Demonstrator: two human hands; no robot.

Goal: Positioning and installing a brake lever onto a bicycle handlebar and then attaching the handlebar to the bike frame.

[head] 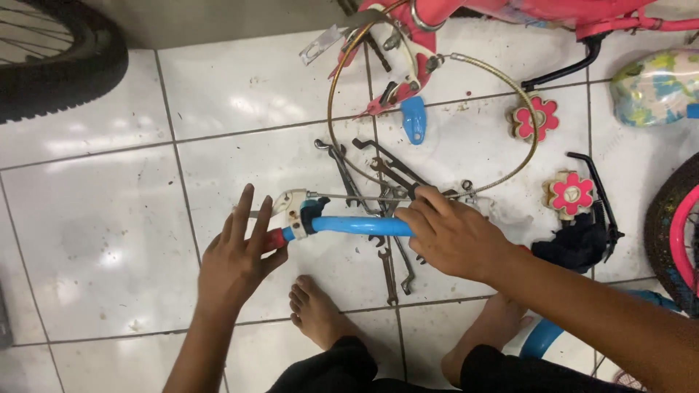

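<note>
My right hand (448, 231) grips a blue handlebar tube (360, 225) held level above the tiled floor. At the tube's left end sit a white brake lever (293, 207) and a red grip end (275, 238). My left hand (237, 258) rests against that red end, thumb under it and fingers spread upward. A brake cable (364, 196) runs from the lever toward my right hand and loops up in a wide arc (520, 94) to a pink bicycle frame (524, 14).
Several wrenches (378, 175) lie on the tiles (102, 218) behind the tube. A blue plastic part (413, 120), two pink flower-shaped pieces (535, 118), a black rag (575, 244), a black tyre (62, 62) and a pink wheel (677, 233) surround me. My bare feet (313, 309) are below.
</note>
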